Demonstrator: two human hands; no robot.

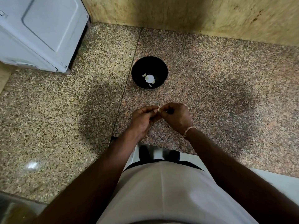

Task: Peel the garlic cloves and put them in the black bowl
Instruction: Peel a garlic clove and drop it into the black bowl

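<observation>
The speckled granite surface (210,75) carried a round black bowl (139,65) holding pale garlic pieces (149,78). Nearer the person, the left hand (142,120) and right hand (175,118) together pinched a small whitish garlic clove (158,109), mostly hidden between the fingertips

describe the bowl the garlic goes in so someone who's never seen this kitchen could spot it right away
Start at the speckled granite counter in front of the yellowish wall. Near its middle, beyond the person's two hands, sits the black bowl, just right of the seam between slabs. It is the only dish there, round and dark, with a few white garlic pieces inside.
</observation>
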